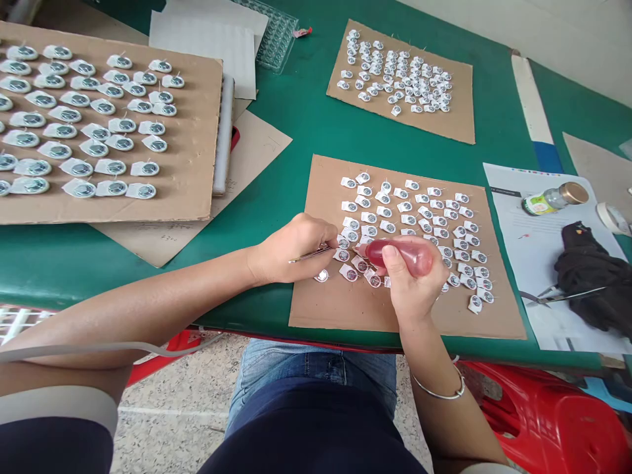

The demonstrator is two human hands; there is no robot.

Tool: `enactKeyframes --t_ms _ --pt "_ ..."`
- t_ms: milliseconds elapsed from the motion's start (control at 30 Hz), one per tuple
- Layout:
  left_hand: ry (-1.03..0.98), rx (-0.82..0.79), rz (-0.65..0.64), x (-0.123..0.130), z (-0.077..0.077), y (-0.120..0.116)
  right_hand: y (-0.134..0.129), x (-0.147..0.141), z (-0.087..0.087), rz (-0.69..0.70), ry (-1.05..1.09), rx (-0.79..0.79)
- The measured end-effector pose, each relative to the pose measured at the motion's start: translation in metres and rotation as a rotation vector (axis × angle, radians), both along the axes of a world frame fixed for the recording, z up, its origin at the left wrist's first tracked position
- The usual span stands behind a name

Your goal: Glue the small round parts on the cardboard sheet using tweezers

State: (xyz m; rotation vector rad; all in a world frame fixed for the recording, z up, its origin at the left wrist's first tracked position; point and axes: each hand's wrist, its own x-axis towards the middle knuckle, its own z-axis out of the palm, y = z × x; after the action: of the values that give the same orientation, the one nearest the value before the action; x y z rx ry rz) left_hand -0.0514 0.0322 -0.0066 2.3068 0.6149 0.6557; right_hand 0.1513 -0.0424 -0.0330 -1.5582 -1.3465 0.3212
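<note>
My right hand [417, 283] is wrapped round a small squeeze bottle [402, 255] of reddish-pink liquid, tipped on its side with its nozzle pointing left. Just left of that nozzle, my left hand [291, 250] is closed in a pinch. A thin metal tool [310, 254], perhaps tweezers, lies across its fingers. Both hands are over a cardboard sheet [340, 309] set with rows of small round badges [388, 227], dark-patterned with white paper tabs. The left fingertips are at the badges near the sheet's left side; whether they grip one I cannot tell.
Larger badges fill a raised cardboard sheet [190, 164] at left. Another badge-covered cardboard [340, 99] lies at the back. On the right, printed paper [513, 250] bears a glass jar [555, 199], black cloth [592, 276] and scissors-like metal tool [567, 296]. A red stool [567, 421] stands below.
</note>
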Motion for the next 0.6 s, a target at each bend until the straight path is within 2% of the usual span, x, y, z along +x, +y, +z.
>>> enactKeyframes --t_ms 600 --pt "-0.021 -0.037 0.046 0.0013 0.0012 0.0002 0.0002 -0.0010 0.0005 0.008 0.023 -0.014"
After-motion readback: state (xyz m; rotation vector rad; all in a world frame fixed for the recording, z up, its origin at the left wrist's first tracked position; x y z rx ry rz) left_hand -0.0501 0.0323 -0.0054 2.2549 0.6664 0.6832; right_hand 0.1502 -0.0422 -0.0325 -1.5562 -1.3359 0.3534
